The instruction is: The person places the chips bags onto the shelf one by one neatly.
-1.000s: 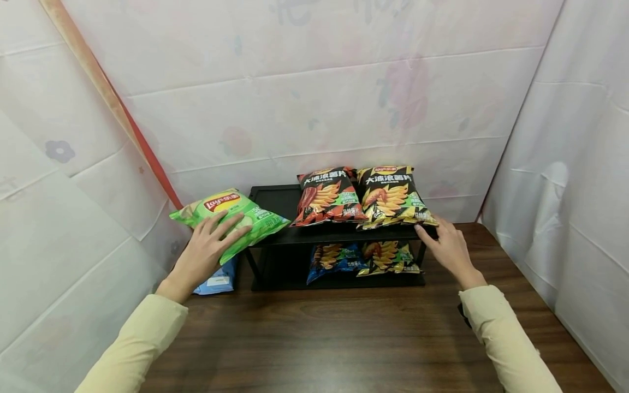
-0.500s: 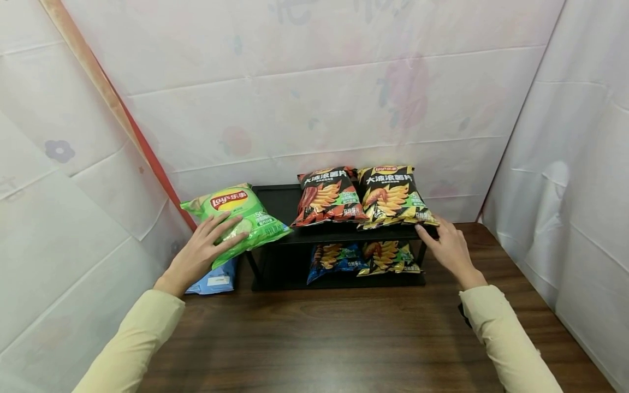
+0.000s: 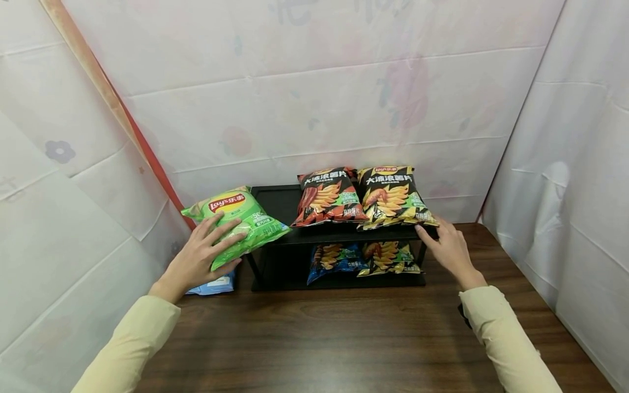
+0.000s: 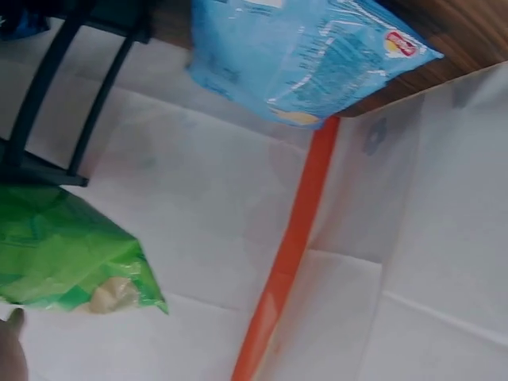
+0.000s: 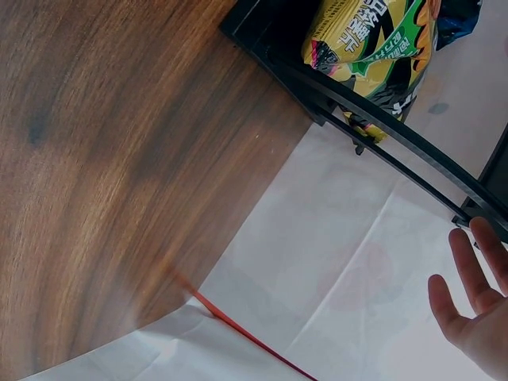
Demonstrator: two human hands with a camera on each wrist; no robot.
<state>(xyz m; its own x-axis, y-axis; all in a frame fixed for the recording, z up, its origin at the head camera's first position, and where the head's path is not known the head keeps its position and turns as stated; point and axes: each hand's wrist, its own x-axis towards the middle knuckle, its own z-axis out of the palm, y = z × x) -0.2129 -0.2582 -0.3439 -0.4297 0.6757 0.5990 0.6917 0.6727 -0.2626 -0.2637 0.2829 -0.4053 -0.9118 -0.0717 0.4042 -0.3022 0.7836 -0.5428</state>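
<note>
In the head view my left hand holds a green bag of potato chips, fingers spread over its front and thumb at its lower edge. The bag is tilted, its right corner over the left end of a black two-tier shelf. My right hand rests at the shelf's right end, beside a yellow-and-black chip bag. In the right wrist view its fingers look fairly straight by the shelf corner. A red-and-black chip bag sits left of the yellow one on the upper tier.
On the lower tier lie a dark blue chip bag and another yellow chip bag. A light blue bag lies on the wooden table left of the shelf. White patterned sheets enclose the back and sides.
The green bag has turned in my left hand so its front faces more toward me, and has shifted slightly right. My right hand has stayed in place.
</note>
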